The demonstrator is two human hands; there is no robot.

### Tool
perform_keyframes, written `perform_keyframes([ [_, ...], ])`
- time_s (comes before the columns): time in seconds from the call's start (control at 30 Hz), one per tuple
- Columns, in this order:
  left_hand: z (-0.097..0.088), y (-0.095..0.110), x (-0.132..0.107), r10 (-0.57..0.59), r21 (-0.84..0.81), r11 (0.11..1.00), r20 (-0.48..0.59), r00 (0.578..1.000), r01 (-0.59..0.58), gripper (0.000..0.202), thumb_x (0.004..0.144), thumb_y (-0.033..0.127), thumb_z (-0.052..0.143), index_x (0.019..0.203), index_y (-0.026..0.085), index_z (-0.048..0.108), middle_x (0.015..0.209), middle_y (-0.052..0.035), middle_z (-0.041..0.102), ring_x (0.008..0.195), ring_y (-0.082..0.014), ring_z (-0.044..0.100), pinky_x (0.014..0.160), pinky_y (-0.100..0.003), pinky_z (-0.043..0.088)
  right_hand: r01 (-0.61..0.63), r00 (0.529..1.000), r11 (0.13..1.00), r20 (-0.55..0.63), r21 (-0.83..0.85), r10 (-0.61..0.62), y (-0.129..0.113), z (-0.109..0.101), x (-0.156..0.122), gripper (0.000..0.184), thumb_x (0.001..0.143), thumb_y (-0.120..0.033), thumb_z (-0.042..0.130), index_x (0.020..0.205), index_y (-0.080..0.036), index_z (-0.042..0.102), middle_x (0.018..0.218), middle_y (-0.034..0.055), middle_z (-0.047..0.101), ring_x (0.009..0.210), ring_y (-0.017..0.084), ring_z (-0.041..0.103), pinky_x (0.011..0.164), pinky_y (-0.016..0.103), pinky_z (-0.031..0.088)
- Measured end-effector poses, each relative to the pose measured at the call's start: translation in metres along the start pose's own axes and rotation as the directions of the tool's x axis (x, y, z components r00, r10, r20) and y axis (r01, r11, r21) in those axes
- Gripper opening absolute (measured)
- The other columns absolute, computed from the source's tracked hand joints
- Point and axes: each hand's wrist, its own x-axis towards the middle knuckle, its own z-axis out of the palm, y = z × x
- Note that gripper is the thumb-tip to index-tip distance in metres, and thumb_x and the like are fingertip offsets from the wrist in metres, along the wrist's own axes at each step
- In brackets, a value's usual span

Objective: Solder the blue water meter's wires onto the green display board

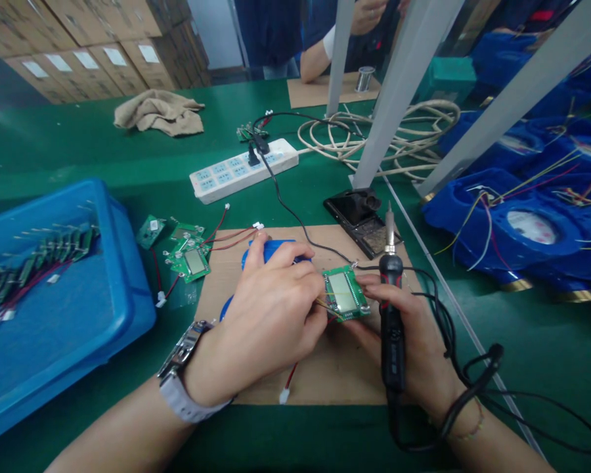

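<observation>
Far left of the left fingers sits one blue bin [79, 315] holding a row of green boards too crowded to count. Nearer them, what look like four loose boards [190, 259] lie on the green tabletop [103, 157], with red leads attached. The left hand [270, 315], one wristwatch [182, 374] on it, rests over one blue round part [270, 249], its fingers [310, 315] pinched shut on thin wires [325, 307] at the left edge of one circuit board [345, 292]. That board has a grey display and lies between the two hands on one cardboard mat [335, 374]. The right hand [414, 348] is closed around one soldering iron [391, 309], tip pointing away, its fingers touching the board's right edge. Beyond the fingers are one white power strip [243, 169], one black iron stand [359, 220] and one coil of pale cable [374, 131]. Far right lie at least three blue housings [522, 230] trailing coloured wires.
</observation>
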Motion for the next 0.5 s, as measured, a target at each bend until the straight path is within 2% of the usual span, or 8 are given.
perform_keyframes([
  [0.17, 0.001, 0.0, 0.001, -0.007, 0.015, 1.0, 0.0, 1.0, 0.007, 0.013, 0.079, 0.018, 0.056, 0.066, 0.018, 0.059, 0.077, 0.0, 0.068, 0.111, -0.027, 0.055, 0.105, -0.064, 0.025, 0.034, 0.999, 0.999, -0.004, -0.018, -0.034, 0.001, 0.001, -0.002, 0.049, 0.079, -0.016, 0.07, 0.12, -0.022, 0.046, 0.114, 0.0097, 0.062, 0.11, 0.023, 0.061, 0.088, 0.04, 0.055],
  [0.33, 0.002, 0.003, 0.002, -0.022, 0.014, 1.0, 0.002, 1.0, 0.022, 0.01, 0.076, 0.019, 0.057, 0.067, 0.018, 0.06, 0.078, -0.0016, 0.069, 0.112, -0.0291, 0.055, 0.105, -0.067, 0.023, 0.032, 0.997, 0.999, 0.074, -0.032, -0.029, 0.004, -0.009, -0.004, 0.053, 0.079, -0.024, 0.072, 0.124, -0.023, 0.045, 0.121, 0.0099, 0.061, 0.112, 0.025, 0.06, 0.087, 0.042, 0.056],
  [0.4, 0.002, 0.004, 0.002, -0.027, 0.007, 1.0, 0.0, 1.0, 0.027, 0.009, 0.076, 0.019, 0.058, 0.066, 0.018, 0.06, 0.08, -0.0023, 0.069, 0.114, -0.0299, 0.054, 0.106, -0.067, 0.02, 0.059, 0.998, 0.997, 0.042, -0.057, -0.057, 0.002, -0.016, -0.003, 0.054, 0.078, -0.023, 0.072, 0.126, -0.023, 0.046, 0.12, 0.0088, 0.062, 0.111, 0.024, 0.061, 0.089, 0.042, 0.056],
  [0.5, 0.002, 0.005, 0.002, -0.036, -0.001, 0.999, 0.007, 0.999, 0.036, 0.01, 0.076, 0.019, 0.058, 0.066, 0.018, 0.06, 0.081, -0.0037, 0.07, 0.119, -0.0313, 0.051, 0.108, -0.068, 0.017, 0.079, 0.994, 0.995, -0.072, -0.067, -0.084, -0.004, -0.027, -0.004, 0.051, 0.079, -0.008, 0.067, 0.124, -0.023, 0.05, 0.115, 0.0054, 0.066, 0.105, 0.019, 0.064, 0.095, 0.037, 0.053],
])
